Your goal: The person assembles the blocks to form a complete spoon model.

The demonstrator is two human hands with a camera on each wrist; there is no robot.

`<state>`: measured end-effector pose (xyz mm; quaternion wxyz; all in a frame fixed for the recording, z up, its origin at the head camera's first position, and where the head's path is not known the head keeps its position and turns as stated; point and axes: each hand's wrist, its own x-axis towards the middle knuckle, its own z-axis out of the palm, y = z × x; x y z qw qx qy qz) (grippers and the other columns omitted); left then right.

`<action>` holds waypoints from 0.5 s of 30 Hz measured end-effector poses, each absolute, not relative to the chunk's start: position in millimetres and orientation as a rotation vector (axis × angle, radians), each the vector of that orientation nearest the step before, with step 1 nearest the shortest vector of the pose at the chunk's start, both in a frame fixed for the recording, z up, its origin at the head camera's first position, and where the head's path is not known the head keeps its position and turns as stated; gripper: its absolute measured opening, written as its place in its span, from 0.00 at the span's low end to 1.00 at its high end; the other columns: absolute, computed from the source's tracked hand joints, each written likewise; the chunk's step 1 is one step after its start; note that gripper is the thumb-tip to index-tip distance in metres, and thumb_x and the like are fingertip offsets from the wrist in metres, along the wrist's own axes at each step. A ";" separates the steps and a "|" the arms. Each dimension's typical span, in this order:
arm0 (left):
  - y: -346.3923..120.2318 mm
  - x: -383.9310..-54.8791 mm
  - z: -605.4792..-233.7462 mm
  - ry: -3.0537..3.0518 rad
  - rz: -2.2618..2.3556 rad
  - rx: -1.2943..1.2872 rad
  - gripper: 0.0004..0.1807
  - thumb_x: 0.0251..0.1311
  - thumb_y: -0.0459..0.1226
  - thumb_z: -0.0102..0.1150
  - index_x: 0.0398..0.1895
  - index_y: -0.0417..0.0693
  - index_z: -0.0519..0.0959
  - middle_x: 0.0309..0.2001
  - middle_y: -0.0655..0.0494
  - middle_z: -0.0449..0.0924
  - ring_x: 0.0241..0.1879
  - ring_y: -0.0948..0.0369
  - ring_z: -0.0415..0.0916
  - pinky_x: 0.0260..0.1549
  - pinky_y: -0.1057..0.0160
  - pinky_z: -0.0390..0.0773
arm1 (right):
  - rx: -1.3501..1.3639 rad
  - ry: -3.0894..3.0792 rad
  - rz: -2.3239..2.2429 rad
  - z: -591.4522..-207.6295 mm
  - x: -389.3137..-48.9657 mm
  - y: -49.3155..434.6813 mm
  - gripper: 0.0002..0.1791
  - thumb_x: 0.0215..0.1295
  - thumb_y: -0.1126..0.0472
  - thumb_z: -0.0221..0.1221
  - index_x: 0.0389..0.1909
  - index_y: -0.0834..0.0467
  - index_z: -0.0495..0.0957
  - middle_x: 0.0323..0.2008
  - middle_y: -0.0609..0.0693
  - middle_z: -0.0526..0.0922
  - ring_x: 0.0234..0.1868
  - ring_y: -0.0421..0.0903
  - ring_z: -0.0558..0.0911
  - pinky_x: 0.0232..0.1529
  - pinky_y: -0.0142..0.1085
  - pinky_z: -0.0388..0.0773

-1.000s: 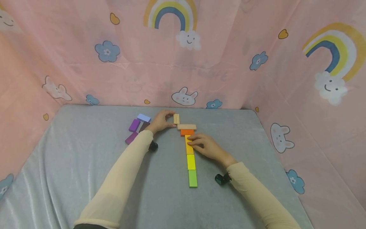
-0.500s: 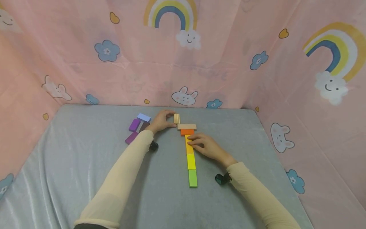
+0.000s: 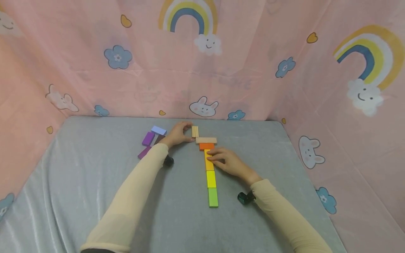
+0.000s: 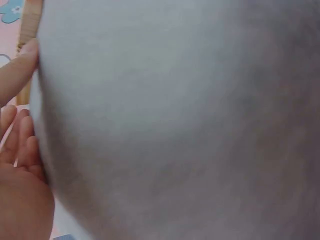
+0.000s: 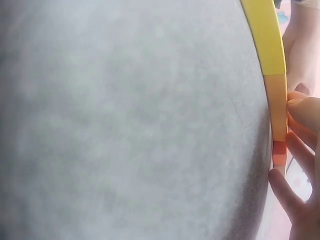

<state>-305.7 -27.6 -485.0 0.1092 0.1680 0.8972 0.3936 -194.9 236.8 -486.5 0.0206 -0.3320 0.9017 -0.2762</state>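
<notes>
In the head view my left hand [image 3: 178, 134] is at a striped wooden block [image 3: 195, 131] near the table's back, pinching it between thumb and fingers. Right below lies a plain wooden block [image 3: 206, 141], then an orange-red block [image 3: 207, 146]. My right hand [image 3: 230, 161] rests its fingertips on an amber block [image 3: 209, 164]. A yellow block [image 3: 211, 179] and a green block [image 3: 213, 197] continue the line toward me. The left wrist view shows only part of the left hand [image 4: 22, 165] beside a wooden piece [image 4: 31, 20]. Fingers of the right hand [image 5: 305, 155] touch the row's side in the right wrist view.
Left of the left hand lie a light blue block [image 3: 159, 130], a purple block [image 3: 148, 138] and other dark, grey and purple ones, partly hidden by the wrist. A grey cloth [image 3: 95, 158] covers the table. Pink printed curtains [image 3: 142, 88] stand behind and at the sides.
</notes>
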 end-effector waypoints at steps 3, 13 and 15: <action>-31.7 -305.4 -479.2 2.608 1.124 0.504 0.43 0.53 0.37 0.73 0.72 0.47 0.63 0.70 0.48 0.68 0.69 0.50 0.66 0.72 0.52 0.66 | -1.023 2.792 -0.854 -487.1 -195.1 236.7 0.13 0.68 0.59 0.62 0.51 0.50 0.85 0.59 0.46 0.82 0.63 0.48 0.78 0.67 0.48 0.73; -67.3 -301.5 -445.6 2.593 1.193 0.645 0.40 0.56 0.31 0.68 0.72 0.41 0.62 0.68 0.39 0.66 0.66 0.43 0.67 0.67 0.46 0.70 | -1.039 2.791 -0.874 -486.7 -194.5 237.2 0.13 0.68 0.59 0.62 0.51 0.51 0.85 0.59 0.46 0.82 0.63 0.49 0.78 0.67 0.49 0.73; -78.5 -299.1 -436.5 2.591 1.244 0.689 0.38 0.57 0.30 0.67 0.71 0.37 0.62 0.67 0.36 0.66 0.65 0.42 0.67 0.66 0.44 0.70 | -1.045 2.793 -0.872 -486.0 -194.0 237.0 0.13 0.68 0.60 0.62 0.51 0.51 0.85 0.59 0.46 0.82 0.63 0.49 0.78 0.67 0.49 0.73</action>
